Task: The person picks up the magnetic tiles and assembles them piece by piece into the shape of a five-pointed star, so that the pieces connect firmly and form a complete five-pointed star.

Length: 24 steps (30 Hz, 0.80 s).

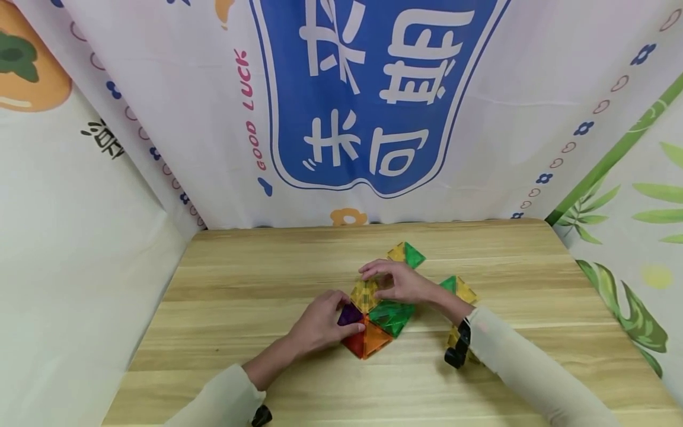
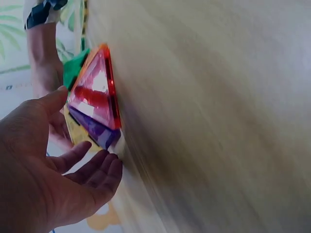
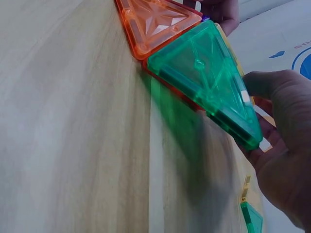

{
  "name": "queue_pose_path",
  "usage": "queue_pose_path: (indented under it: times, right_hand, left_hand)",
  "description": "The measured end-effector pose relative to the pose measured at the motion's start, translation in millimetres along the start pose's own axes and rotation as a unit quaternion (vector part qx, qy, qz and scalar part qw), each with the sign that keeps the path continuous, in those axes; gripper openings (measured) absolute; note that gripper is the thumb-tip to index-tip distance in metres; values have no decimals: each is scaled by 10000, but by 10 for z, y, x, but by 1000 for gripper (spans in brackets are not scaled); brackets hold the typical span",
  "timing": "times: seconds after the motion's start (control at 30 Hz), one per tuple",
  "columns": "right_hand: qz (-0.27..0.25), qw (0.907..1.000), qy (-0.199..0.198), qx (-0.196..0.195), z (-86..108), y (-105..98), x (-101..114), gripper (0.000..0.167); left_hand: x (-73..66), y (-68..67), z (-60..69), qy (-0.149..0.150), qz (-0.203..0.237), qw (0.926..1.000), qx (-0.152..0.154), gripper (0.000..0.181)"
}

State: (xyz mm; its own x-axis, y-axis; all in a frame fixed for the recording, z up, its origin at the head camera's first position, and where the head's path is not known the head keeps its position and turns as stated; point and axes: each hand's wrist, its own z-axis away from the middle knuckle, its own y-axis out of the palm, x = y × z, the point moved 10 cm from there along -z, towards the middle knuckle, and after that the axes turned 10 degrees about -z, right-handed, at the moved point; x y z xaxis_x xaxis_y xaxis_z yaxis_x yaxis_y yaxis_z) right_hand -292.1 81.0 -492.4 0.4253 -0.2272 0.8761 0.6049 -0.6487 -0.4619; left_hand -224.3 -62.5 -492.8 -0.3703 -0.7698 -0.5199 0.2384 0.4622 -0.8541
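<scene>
A joined cluster of translucent triangular magnetic tiles lies between my hands in the head view. It has a red tile (image 1: 354, 344), an orange tile (image 1: 376, 339), a green tile (image 1: 393, 318), yellow tiles (image 1: 364, 298) and a purple tile (image 1: 350, 314). My left hand (image 1: 320, 323) holds its left side, thumb over the middle and fingers along the purple tile's outer edge. On the far side, my right hand (image 1: 401, 283) pinches the yellow tiles between thumb and fingers. In the right wrist view, the green tile (image 3: 206, 73) tilts up from the table, its shadow falling below.
Beyond the right hand lie another yellow tile (image 1: 396, 253) and green tile (image 1: 414, 255). Further tiles, one green (image 1: 449, 284) and one yellow (image 1: 466, 290), sit near the right forearm, which partly covers more yellow. Printed cloth (image 1: 240, 201) hangs behind the wooden table (image 1: 240, 267).
</scene>
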Motion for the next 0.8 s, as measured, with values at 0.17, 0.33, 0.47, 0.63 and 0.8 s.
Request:
queue_pose_path:
  times: [0.17,0.33,0.47,0.63,0.8]
  right_hand:
    - [69,10000,-21,-55,40,-31,12,36]
    - [367,9988,-92,-315,116,-87,46,34]
    - [718,9951,-122,-670,218,-161,47,30]
    - [897,9908,-74,-1016,364,-235,51,29]
    - [885,9897,133,-1119,498,-230,71,29]
  left_hand:
    - [-56,55,3,-52,-358,9992,-191,64]
    - [-67,67,-29,15,-483,9985,-257,59]
    - [-36,32,-81,155,-348,9989,-255,50]
    - [34,-26,-176,336,-104,9993,-153,40]
    - [114,-63,-276,652,133,9978,35,33]
